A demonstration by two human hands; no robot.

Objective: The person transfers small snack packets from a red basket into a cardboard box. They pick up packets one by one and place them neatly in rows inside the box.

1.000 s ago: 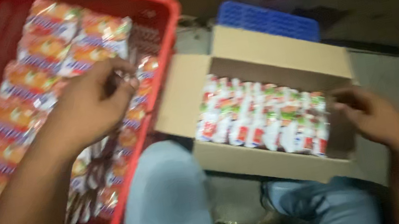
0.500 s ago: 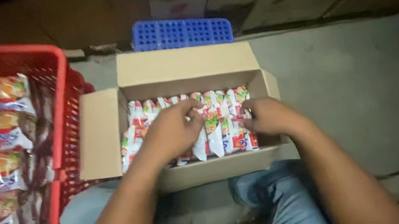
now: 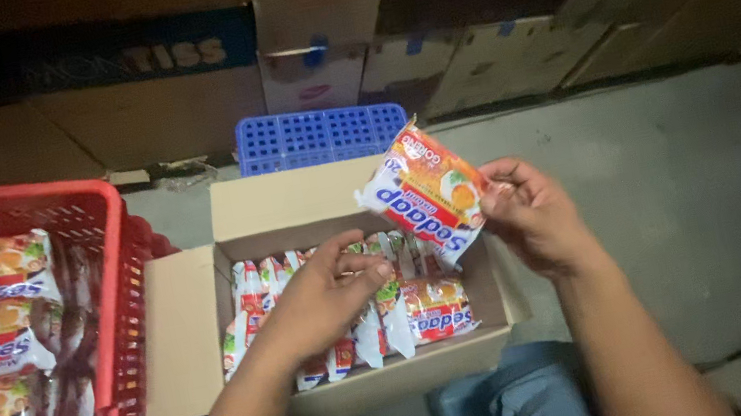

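Grey concrete floor, stacked cartons behind. The right hand (image 3: 534, 215) pinches an orange-and-white noodle packet (image 3: 424, 193) above the open cardboard box's (image 3: 185, 337) far-right corner — the left hand (image 3: 320, 298) rests loosely curled on packed packets (image 3: 434, 308), gripping none.

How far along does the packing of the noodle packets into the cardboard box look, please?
A good part of the cardboard box already holds packets. The right hand holds one packet above it while the left hand rests on the packed rows. Many packets remain in the red crate.

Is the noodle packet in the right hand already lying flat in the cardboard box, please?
No, the right hand holds the noodle packet up in the air above the cardboard box, pinched by its edge.
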